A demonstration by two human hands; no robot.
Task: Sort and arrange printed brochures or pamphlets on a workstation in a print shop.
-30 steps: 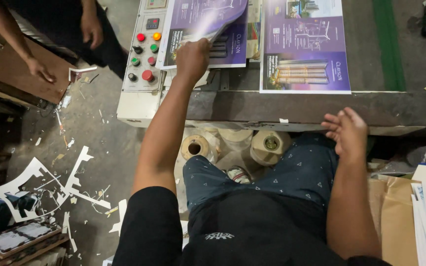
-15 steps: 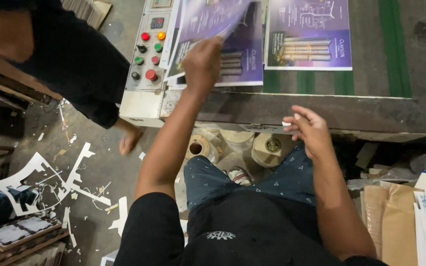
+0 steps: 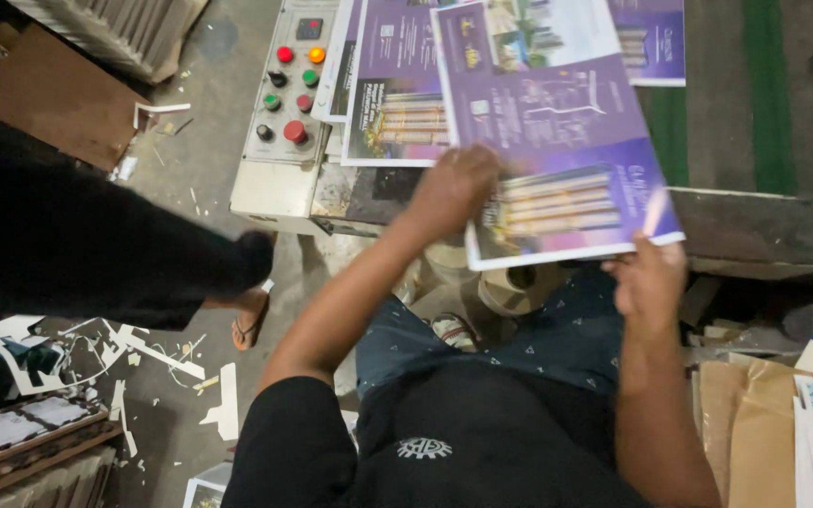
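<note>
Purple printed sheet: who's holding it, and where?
Both hands hold the purple printed paper sheet: left hand on its left edge, right hand at its near right corner.

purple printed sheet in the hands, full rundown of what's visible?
The printed sheet is a large, glossy-looking paper rectangle, mostly purple with a paler picture panel at its far end, tower images near its near edge, and a white border. It is held flat and slightly skewed above the machine bed. The left hand grips its near-left edge; the right hand pinches its near-right corner. It overlaps similar sheets lying beneath.

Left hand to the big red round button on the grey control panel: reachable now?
Probably yes, once freed: the left hand grips the purple printed sheet; the red round button lies uncovered just left of it.
</note>
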